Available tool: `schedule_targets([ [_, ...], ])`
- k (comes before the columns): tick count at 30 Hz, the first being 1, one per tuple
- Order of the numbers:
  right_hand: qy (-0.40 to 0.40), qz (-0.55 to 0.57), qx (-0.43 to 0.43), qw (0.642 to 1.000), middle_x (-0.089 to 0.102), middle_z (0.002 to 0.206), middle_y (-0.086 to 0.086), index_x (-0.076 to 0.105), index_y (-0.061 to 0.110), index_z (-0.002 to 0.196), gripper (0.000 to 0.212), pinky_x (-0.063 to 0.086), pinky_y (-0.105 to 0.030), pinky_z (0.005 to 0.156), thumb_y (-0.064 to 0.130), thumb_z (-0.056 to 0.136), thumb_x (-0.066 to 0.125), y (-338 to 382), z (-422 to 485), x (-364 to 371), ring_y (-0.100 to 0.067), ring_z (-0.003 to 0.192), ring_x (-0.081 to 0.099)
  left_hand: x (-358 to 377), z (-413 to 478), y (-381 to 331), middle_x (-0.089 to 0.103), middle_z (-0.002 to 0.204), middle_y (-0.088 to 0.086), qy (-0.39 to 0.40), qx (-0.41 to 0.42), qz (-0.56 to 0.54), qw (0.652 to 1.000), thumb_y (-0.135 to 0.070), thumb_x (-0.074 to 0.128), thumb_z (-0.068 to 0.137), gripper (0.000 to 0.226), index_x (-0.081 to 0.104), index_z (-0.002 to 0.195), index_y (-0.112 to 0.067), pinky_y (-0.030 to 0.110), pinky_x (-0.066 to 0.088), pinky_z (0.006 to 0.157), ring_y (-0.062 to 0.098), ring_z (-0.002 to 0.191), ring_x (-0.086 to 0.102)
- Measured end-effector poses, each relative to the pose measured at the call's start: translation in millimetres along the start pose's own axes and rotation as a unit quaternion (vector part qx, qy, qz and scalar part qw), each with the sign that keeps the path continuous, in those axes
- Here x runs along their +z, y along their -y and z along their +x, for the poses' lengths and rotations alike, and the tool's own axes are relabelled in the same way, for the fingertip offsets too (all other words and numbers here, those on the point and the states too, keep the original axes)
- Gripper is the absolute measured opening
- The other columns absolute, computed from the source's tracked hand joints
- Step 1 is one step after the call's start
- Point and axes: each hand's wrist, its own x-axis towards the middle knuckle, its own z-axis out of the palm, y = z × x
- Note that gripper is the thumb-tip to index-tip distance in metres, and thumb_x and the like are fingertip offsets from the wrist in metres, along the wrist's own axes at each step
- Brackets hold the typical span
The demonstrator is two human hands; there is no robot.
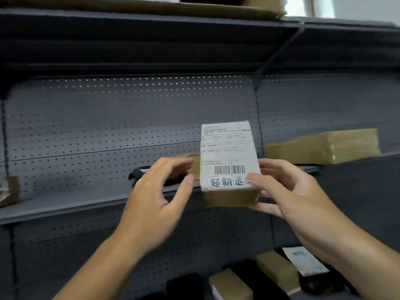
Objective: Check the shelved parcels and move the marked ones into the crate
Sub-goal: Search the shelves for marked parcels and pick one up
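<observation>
Grey metal shelving (108, 126) with a back panel full of small holes fills the whole view, seen from close by. Nearest, at the bottom right, a lower shelf (249, 263) holds two brown boxes (277, 269), a white-labelled packet (305, 260) and some black packages (186, 284), lying close together.

Two bare forearms reach up from below. The right hand (287, 191) grips a small brown cardboard parcel (229, 198) in front of the middle shelf's edge: the thumb presses on the lower right corner of its face and the fingers wrap round behind and beneath it. The parcel is held upright, just clear of the shelf. A white shipping label (227, 148) covers its face, with small printed text too blurred to read, a barcode (229, 169) and, below that, a white strip of bold handwritten characters (227, 181).

The left hand (155, 195) hovers just beside the parcel's left edge. Its fingers are loosely curved and spread, holding nothing, and the thumb tip is very near the parcel; whether it touches cannot be told.

Behind the left hand, on the middle shelf (65, 202), a black item (138, 175) and another brown box (190, 161) are partly hidden. Further right, past an upright post (258, 126), a larger taped brown box (322, 146) sits on the shelf. At the far left edge is part of one more brown box (8, 191).

High above, flat cardboard (151, 7) lies on the top shelf, with bright daylight (303, 5) at the upper right.
</observation>
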Motion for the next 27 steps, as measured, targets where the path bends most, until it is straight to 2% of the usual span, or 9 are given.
schedule_targets([
  [4, -0.069, -0.035, 0.023, 0.997, 0.071, 0.126, 0.007, 0.069, 0.03, 0.121, 0.044, 0.063, -0.04, 0.084, 0.037, 0.079, 0.079, -2.3, -36.0, -102.5, -0.016, 0.109, 0.072, 91.8, -2.4, -59.5, 0.061, 0.124, -0.027, 0.064, 0.035, -0.025, 0.997, -0.048, 0.051, 0.1, 0.031, 0.062, 0.127, -0.04, 0.04, 0.051, 0.099, 0.005, 0.123, 0.058],
  [8, -0.148, -0.058, 0.039, 0.987, 0.072, 0.123, 0.007, 0.068, 0.026, 0.121, 0.037, 0.061, -0.042, 0.088, 0.027, 0.086, 0.076, -7.0, -80.5, -191.5, -0.015, 0.103, 0.075, 181.5, -15.8, -107.6, 0.059, 0.124, -0.027, 0.122, 0.07, -0.076, 0.987, -0.048, 0.049, 0.1, 0.029, 0.06, 0.126, -0.041, 0.045, 0.05, 0.097, 0.004, 0.12, 0.057],
  [14, -0.266, -0.108, 0.083, 0.954, 0.073, 0.121, 0.01, 0.067, 0.024, 0.122, 0.036, 0.062, -0.036, 0.085, 0.025, 0.087, 0.075, -24.1, -146.4, -310.3, -0.012, 0.101, 0.075, 324.8, -49.0, -169.9, 0.059, 0.119, -0.028, 0.222, 0.099, -0.138, 0.96, -0.045, 0.051, 0.098, 0.027, 0.06, 0.123, -0.042, 0.034, 0.047, 0.098, 0.001, 0.113, 0.057],
  [17, -0.324, -0.141, 0.106, 0.929, 0.073, 0.122, 0.009, 0.067, 0.024, 0.122, 0.046, 0.062, -0.037, 0.086, 0.034, 0.079, 0.076, -33.3, -173.8, -361.8, -0.012, 0.105, 0.074, 392.8, -62.2, -195.1, 0.058, 0.118, -0.028, 0.258, 0.11, -0.165, 0.946, -0.047, 0.051, 0.097, 0.028, 0.061, 0.123, -0.041, 0.026, 0.043, 0.097, -0.004, 0.109, 0.055],
  [23, -0.412, -0.211, 0.145, 0.874, 0.073, 0.122, 0.008, 0.067, 0.029, 0.123, 0.053, 0.06, -0.043, 0.089, 0.044, 0.073, 0.077, -53.4, -202.7, -455.9, -0.015, 0.108, 0.073, 517.4, -89.6, -226.2, 0.058, 0.115, -0.026, 0.317, 0.121, -0.24, 0.91, -0.046, 0.054, 0.096, 0.027, 0.063, 0.12, -0.037, 0.031, 0.048, 0.095, 0.002, 0.108, 0.058],
  [27, -0.451, -0.235, 0.17, 0.844, 0.074, 0.12, 0.008, 0.067, 0.031, 0.122, 0.057, 0.059, -0.044, 0.09, 0.048, 0.069, 0.077, -75.5, -199.8, -506.3, -0.016, 0.11, 0.072, 600.5, -93.2, -234.2, 0.061, 0.114, -0.022, 0.328, 0.128, -0.263, 0.898, -0.042, 0.057, 0.094, 0.027, 0.065, 0.118, -0.033, 0.03, 0.046, 0.093, 0.005, 0.103, 0.058],
])
